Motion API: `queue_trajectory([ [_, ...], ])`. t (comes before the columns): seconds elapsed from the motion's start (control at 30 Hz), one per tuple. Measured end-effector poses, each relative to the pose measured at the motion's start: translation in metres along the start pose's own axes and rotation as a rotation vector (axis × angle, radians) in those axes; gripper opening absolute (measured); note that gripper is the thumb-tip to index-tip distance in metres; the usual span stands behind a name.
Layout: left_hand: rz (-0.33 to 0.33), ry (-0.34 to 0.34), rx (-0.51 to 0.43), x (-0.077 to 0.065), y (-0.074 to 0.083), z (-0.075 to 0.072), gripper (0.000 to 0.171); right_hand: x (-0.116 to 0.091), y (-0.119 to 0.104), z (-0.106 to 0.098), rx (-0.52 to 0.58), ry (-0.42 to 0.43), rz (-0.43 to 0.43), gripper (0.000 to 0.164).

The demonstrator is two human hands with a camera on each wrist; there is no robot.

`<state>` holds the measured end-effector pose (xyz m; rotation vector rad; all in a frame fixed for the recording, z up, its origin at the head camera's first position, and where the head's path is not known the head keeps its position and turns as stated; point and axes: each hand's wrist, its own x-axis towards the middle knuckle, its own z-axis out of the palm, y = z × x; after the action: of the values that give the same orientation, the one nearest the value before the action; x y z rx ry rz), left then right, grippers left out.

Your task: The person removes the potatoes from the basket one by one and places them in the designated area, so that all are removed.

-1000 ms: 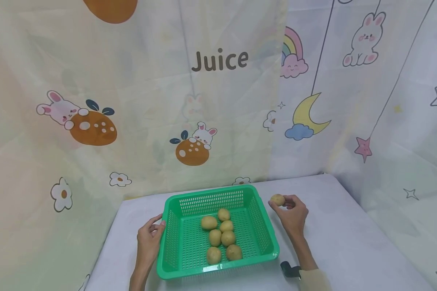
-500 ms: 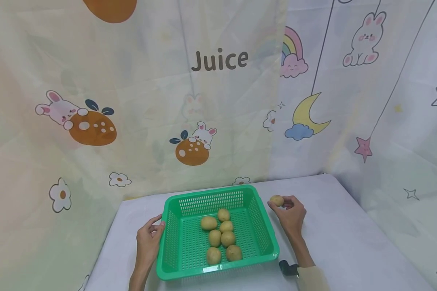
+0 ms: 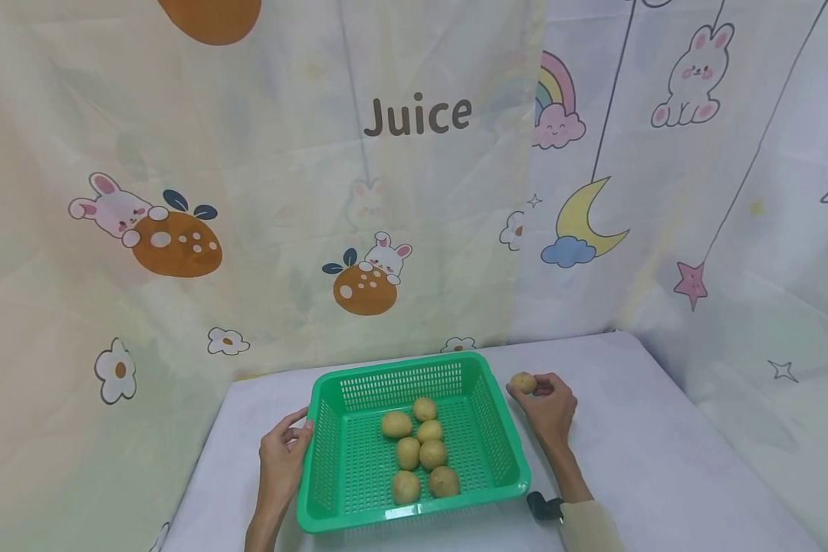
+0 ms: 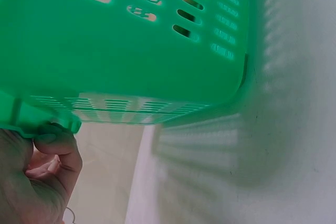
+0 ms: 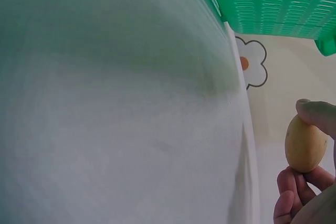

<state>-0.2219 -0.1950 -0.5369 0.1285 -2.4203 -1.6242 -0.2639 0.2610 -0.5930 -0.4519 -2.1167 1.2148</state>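
Note:
A green plastic basket [image 3: 359, 512] sits on the white-covered table, with several potatoes [image 3: 432, 455] grouped in its middle and right part. My left hand [image 3: 284, 452] holds the basket's left rim; in the left wrist view the thumb [image 4: 60, 142] bends up against the rim's underside. Right of the basket, my right hand [image 3: 550, 406] pinches a single potato [image 3: 524, 382] between thumb and fingertips. The right wrist view shows that potato [image 5: 305, 144] raised beside the basket's outer wall [image 5: 273, 3], the thumb above it and the fingers below.
The white table [image 3: 662, 460] extends to the right of the right arm. A small black device [image 3: 543, 506] is strapped at the right wrist, by a beige sleeve [image 3: 589, 527]. Printed curtains [image 3: 276, 192] hang close behind the table and along its sides.
My right hand has drifted slightly left and down toward the basket with the potato in its grip. The left hand, the basket and the potatoes inside stay in place.

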Motion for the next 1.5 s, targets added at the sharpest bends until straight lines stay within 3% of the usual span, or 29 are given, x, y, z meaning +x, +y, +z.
queue_trajectory([
  [1.5,-0.03,-0.011,0.022,0.002,0.0,-0.001,0.039,0.006,0.012,0.007,-0.035,-0.122,0.057,0.044],
])
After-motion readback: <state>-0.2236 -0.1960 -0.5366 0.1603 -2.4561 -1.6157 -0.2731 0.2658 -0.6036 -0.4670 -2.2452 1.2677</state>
